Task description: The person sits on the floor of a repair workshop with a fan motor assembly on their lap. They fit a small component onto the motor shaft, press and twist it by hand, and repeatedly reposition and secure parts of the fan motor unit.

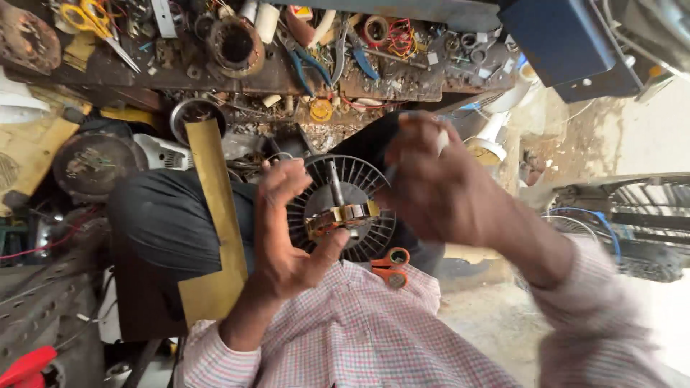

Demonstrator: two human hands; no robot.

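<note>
A black finned motor disc with a steel shaft and copper-coloured windings lies on my lap, against dark trousers. My left hand cups its left rim, fingers spread and curled, with the thumb pressed on the windings. My right hand hovers over the disc's right side. It is blurred, its fingers are bent, and a small pale bit shows at the fingertips. What that bit is I cannot make out. My checked shirt sleeves fill the bottom of the view.
Orange-handled scissors lie on my lap just below the disc. A long yellow flat strip leans at the left. Behind is a cluttered workbench with blue-handled pliers, yellow scissors and metal parts. A blue box sits top right.
</note>
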